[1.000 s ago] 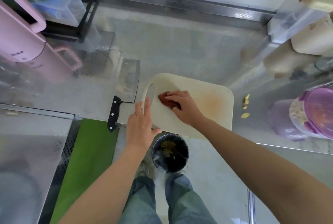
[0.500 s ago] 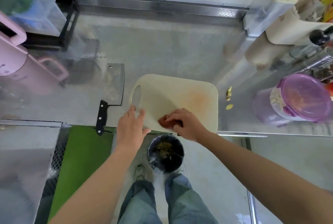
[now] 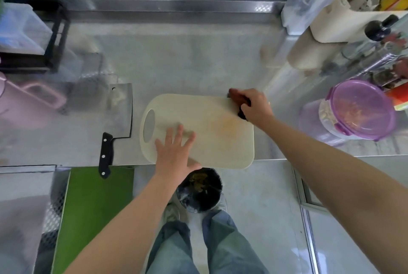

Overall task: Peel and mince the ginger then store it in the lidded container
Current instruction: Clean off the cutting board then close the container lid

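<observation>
A cream cutting board (image 3: 205, 132) lies on the steel counter, its near edge over the counter's front. My left hand (image 3: 176, 152) presses flat on the board's near left part with fingers spread. My right hand (image 3: 254, 106) grips a red and dark scrubbing pad (image 3: 237, 97) at the board's far right corner. A clear container with a purple clip lid (image 3: 362, 110) stands at the right, minced ginger visible inside. A cleaver (image 3: 118, 117) with a black handle lies left of the board. The board bears an orange stain and no ginger.
A black bin (image 3: 199, 190) with scraps sits on the floor below the board's edge. A green mat (image 3: 92, 214) lies at lower left. A pink jug (image 3: 26, 101) stands at the left. Bottles and containers (image 3: 344, 20) crowd the back right.
My right hand has carried the pad from the board's near middle to its far right corner. My left hand moved from the board's handle edge onto its surface, fingers now spread flat.
</observation>
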